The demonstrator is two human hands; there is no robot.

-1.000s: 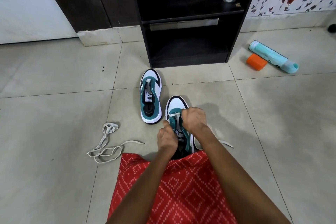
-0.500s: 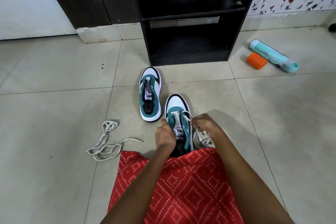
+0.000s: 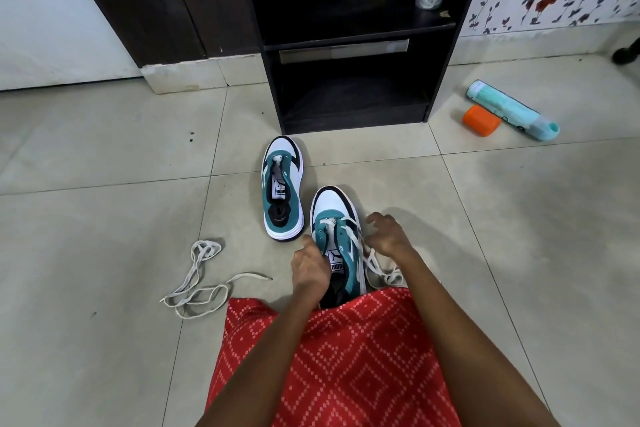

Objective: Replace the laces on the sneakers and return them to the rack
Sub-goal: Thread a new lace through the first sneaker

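In the head view, at the frame's centre, the left hand (image 3: pixel 308 267) gripped the tongue side of the nearer teal-and-white leather sneaker (image 3: pixel 337 218), steadying it. The right hand (image 3: pixel 388 236) hung beside its flat white lace (image 3: pixel 379 272), fingers curved (whether they pinched it could not be told). Lacing well probably meant keeping the lace untwisted and both ends even. The other sneaker (image 3: pixel 282 187) sat unlaced up-left, before the black wooden rack (image 3: pixel 443 80).

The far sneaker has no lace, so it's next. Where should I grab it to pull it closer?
Probably take the far sneaker by its heel collar, reaching from the near side: the heel points toward you and the open mouth lets fingers hook inside. The left hand, now gripping the near sneaker, is closest.
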